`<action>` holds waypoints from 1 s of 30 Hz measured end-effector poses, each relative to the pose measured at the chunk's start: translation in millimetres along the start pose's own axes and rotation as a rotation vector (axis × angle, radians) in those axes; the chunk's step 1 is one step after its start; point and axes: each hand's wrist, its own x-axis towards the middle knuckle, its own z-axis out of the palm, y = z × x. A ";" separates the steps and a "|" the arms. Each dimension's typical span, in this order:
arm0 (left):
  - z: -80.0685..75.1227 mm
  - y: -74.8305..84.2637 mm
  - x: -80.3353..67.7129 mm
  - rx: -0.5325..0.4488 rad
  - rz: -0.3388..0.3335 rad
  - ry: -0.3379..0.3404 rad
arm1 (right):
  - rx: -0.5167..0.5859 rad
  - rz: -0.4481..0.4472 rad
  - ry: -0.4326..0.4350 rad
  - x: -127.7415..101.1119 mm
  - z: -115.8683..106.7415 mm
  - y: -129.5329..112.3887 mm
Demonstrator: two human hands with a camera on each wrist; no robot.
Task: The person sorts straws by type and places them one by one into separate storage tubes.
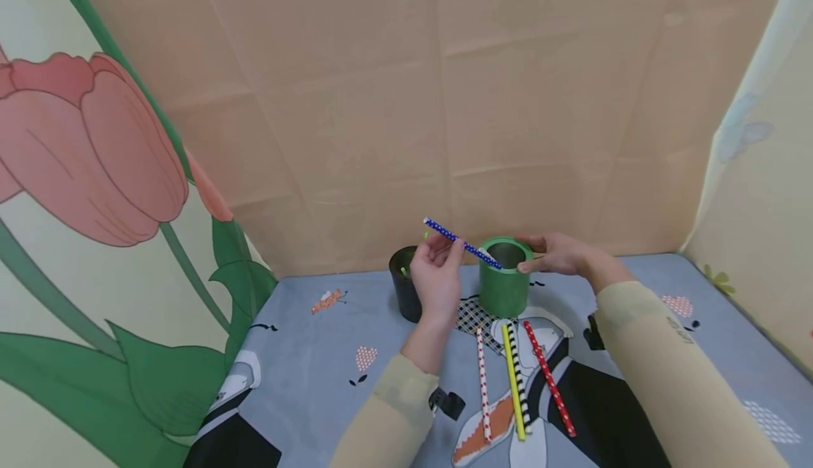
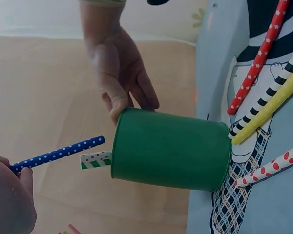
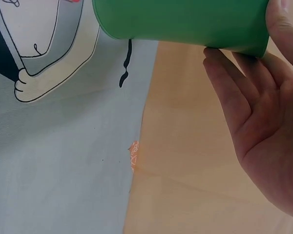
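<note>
My left hand (image 1: 447, 253) pinches a blue white-dotted straw (image 1: 461, 243) near its upper end. Its lower tip points at the mouth of a green cup (image 1: 504, 286). My right hand (image 1: 532, 256) holds the cup by its rim, thumb on the near side and fingers behind. In the left wrist view a green-and-white striped straw (image 2: 94, 159) sticks out of the green cup (image 2: 171, 148), just below the blue straw (image 2: 58, 154). The right wrist view shows the right hand (image 3: 254, 73) with its fingers against the rim of the green cup (image 3: 185, 19).
A black cup (image 1: 404, 286) stands left of the green one, partly behind my left hand. Several straws lie on the printed cloth in front: red-dotted white (image 1: 483, 383), yellow (image 1: 513, 383), black-and-white striped (image 1: 521, 376), red starred (image 1: 550, 378). Cloth walls close in at the back and sides.
</note>
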 end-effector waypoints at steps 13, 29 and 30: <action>20.4 -10.3 5.7 0.037 -0.017 0.036 | -0.012 0.013 -0.001 -4.0 0.8 -1.4; 27.7 -31.9 32.0 0.223 0.008 0.065 | 0.007 0.002 0.007 -2.2 3.6 -0.5; 27.3 -32.8 32.9 0.236 -0.006 0.064 | 0.004 0.004 0.008 -2.0 3.7 -0.5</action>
